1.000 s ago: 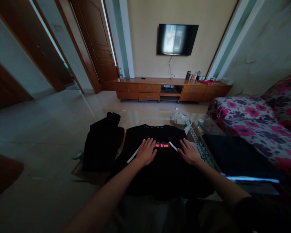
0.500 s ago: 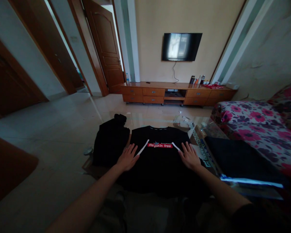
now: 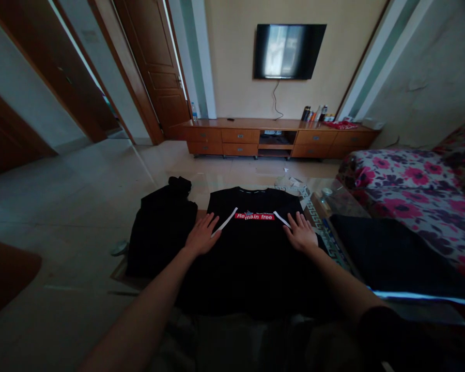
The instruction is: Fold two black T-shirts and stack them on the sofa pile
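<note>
A black T-shirt [image 3: 251, 258] lies spread on a glass-topped table, collar away from me. A red "Remain free" print crosses its chest, with a slanting white stripe on either side. My left hand [image 3: 202, 235] rests flat on the shirt's left part, fingers spread beside the left stripe. On the right part, my right hand [image 3: 301, 233] is laid flat too, its fingers apart near the right stripe. Neither hand grips the cloth. Left of the shirt sits a heap of black clothing [image 3: 160, 227]. To the right lies a dark folded item [image 3: 395, 253] with a light edge.
The glass table's patterned border [image 3: 313, 217] shows right of the shirt. A flower-covered sofa [image 3: 406, 173] stands at the right. Across the tiled floor is a low wooden cabinet [image 3: 238, 135] with bottles [image 3: 313, 113], below a wall-mounted television [image 3: 289, 51]. A brown rounded piece [image 3: 8, 274] is at left.
The view has tipped down slightly, so the room sits higher in the picture. Both hands stay flat on the T-shirt, in nearly the same places beside the stripes.
</note>
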Tool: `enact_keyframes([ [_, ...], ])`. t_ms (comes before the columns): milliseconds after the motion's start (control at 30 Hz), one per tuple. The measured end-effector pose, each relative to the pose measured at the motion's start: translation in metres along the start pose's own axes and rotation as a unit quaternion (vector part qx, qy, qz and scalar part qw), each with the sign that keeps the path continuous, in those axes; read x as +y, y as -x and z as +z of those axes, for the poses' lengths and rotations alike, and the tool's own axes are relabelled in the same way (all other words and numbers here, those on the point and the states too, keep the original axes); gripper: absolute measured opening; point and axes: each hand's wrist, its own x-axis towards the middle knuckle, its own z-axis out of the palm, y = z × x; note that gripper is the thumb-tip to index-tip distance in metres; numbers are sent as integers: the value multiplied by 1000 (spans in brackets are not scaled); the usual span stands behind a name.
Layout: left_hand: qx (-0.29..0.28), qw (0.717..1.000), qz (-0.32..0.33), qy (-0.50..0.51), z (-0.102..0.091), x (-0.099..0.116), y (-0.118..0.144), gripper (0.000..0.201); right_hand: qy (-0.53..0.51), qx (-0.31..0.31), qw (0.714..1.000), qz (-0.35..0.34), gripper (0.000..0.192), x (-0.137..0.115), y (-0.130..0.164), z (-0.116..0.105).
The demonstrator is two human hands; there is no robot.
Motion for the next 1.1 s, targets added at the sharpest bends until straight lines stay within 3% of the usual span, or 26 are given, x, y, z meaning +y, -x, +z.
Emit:
enact_keyframes([
  [167,1,1000,3,3,10,-9,-30,66,-12,2,1000,6,73,1,-28,7],
  [333,3,1000,7,1,10,-9,-38,67,-34,-5,999,-7,83,5,-35,7],
  [433,39,999,-11,-3,2,-2,-31,64,-94,10,995,-20,84,10,-33,2],
  [567,109,993,-33,-10,-13,8,-14,61,-184,84,979,7,77,18,-22,-9],
  [700,120,992,-28,-6,-26,8,9,57,-231,157,960,-21,68,30,3,-22],
  [800,129,991,-25,-2,-37,6,30,55,-238,164,955,-58,63,40,27,-36],
  [900,96,995,-40,4,-50,2,52,46,-251,76,959,-105,52,50,55,-54],
  [1000,36,991,-129,25,-64,-4,73,33,-267,-67,951,-142,37,57,84,-74],
  [1100,-77,968,-200,131,-75,-12,94,36,-304,-196,928,-88,41,63,114,-91],
])
